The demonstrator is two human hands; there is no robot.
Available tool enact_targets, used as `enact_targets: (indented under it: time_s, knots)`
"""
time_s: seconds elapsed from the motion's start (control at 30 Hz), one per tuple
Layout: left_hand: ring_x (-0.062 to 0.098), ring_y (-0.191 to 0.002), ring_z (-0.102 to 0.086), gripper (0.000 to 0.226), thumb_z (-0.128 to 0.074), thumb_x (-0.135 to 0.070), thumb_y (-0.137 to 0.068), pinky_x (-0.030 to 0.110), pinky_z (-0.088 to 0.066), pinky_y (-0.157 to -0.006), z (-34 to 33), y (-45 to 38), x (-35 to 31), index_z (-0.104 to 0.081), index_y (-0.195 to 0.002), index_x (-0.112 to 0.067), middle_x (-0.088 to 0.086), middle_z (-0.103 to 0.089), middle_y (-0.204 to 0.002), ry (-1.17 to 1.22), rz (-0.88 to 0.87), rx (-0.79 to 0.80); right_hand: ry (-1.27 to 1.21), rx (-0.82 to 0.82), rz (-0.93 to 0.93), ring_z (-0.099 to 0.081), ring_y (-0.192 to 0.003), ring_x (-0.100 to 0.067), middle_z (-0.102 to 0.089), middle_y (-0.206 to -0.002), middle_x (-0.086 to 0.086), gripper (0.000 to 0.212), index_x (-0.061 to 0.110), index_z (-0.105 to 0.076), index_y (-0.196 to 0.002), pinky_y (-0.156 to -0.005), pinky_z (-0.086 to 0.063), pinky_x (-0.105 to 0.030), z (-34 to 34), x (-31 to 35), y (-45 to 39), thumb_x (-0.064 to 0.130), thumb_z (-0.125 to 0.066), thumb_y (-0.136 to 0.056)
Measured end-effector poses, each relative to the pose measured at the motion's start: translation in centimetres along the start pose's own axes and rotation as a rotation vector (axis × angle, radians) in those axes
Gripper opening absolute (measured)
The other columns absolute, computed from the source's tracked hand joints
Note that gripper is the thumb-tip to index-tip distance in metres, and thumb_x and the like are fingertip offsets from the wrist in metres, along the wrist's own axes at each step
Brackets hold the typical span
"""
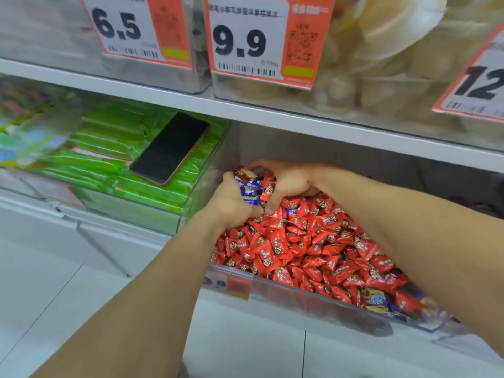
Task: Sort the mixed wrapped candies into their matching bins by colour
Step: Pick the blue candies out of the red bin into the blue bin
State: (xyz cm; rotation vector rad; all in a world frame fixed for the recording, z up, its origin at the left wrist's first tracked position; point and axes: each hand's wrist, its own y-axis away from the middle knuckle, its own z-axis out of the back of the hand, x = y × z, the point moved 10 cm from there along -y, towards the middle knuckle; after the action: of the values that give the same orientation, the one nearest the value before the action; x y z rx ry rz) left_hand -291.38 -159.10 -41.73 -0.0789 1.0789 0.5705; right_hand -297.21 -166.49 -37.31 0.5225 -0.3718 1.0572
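Two hands meet over a clear bin (pixel 300 291) at the centre of the frame. One hand, the left hand (pixel 231 201), has its fingers curled around a small bunch of blue candies (pixel 249 190), too crowded together to count. Touching it from the right, the right hand (pixel 286 181) bends down with its fingers curled and its fingertips pinching among the wrappers.

That bin fills the centre and lower right of the frame and is heaped with red candies (pixel 313 241), far too many to count. A few blue wrappers lie mixed in, and one larger blue and yellow pack (pixel 375 301) sits against the front wall at the lower right.

Left of it stands a second clear bin (pixel 131 211), packed with green packets (pixel 109 140) in stacked rows. One black phone (pixel 170 147) lies face up on top of them.

A white shelf (pixel 300 120) crosses the frame above both bins. On it, upper bins carry three orange and white price tags: 6.5 (pixel 120 25) at upper left, 9.9 (pixel 240 42) at upper centre, and a third tag (pixel 480 83), cut off at the right edge. Pale wrapped goods (pixel 387 50) show through the upper right bin.
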Motion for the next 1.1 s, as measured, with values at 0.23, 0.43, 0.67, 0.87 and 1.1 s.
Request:
enact_targets:
  time_s: [0.23,0.43,0.67,0.87,1.1]
  knots:
    - [-0.008,-0.077,-0.052,0.062,-0.077,-0.015,-0.082,-0.002,-0.039,-0.06,0.6,3.9,-6.2,-0.038,-0.13,-0.014,-0.012,-0.057,-0.097,-0.14,-0.263,0.069,-0.105,-0.052,-0.129,-0.068,-0.096,-0.017,-0.071,-0.106,0.003,0.077,0.021,-0.052,-0.122,-0.082,-0.056,-0.027,2.0,-0.5,5.8,0.014,-0.094,-0.058]
    - [0.007,-0.094,-0.063,0.064,-0.077,-0.036,-0.08,0.025,-0.049,-0.082,-2.3,8.5,-8.5,-0.041,-0.132,-0.024,-0.008,-0.065,-0.107,-0.28,-0.378,0.175,-0.136,-0.158,-0.188,-0.065,-0.096,0.002,-0.067,-0.11,0.017,0.09,0.032,-0.05,-0.133,-0.088,-0.05,-0.018,2.6,-0.4,14.7,0.023,-0.096,-0.056]
    - [0.003,-0.097,-0.053,0.046,-0.067,-0.038,-0.089,0.019,-0.037,-0.08,-5.0,10.9,-8.7,-0.053,-0.132,-0.026,-0.01,-0.061,-0.112,-0.417,-0.426,0.248,0.116,-0.251,-0.269,-0.046,-0.13,-0.014,-0.051,-0.141,0.007,0.083,0.036,-0.041,-0.145,-0.108,-0.039,-0.035,0.0,-2.7,19.5,0.051,-0.08,-0.074]
    - [0.005,-0.095,-0.058,0.048,-0.069,-0.036,-0.088,0.019,-0.041,-0.077,-4.5,10.3,-8.0,-0.051,-0.132,-0.03,-0.012,-0.058,-0.115,-0.444,-0.358,0.268,0.039,-0.375,-0.25,-0.048,-0.126,-0.009,-0.053,-0.133,0.014,0.07,0.041,-0.052,-0.136,-0.108,-0.039,-0.033,1.8,-3.4,21.3,0.046,-0.082,-0.074]
    - [0.001,-0.049,-0.052,0.034,-0.066,-0.037,-0.09,0.023,-0.051,-0.058,-3.7,9.1,-7.3,-0.055,-0.121,-0.028,0.002,-0.072,-0.097,-0.374,-0.288,0.274,0.06,-0.464,-0.219,-0.059,-0.106,-0.011,-0.067,-0.11,0.011,0.013,0.03,-0.069,-0.102,-0.096,-0.046,-0.034,2.5,-3.5,21.1,0.027,-0.057,-0.098]
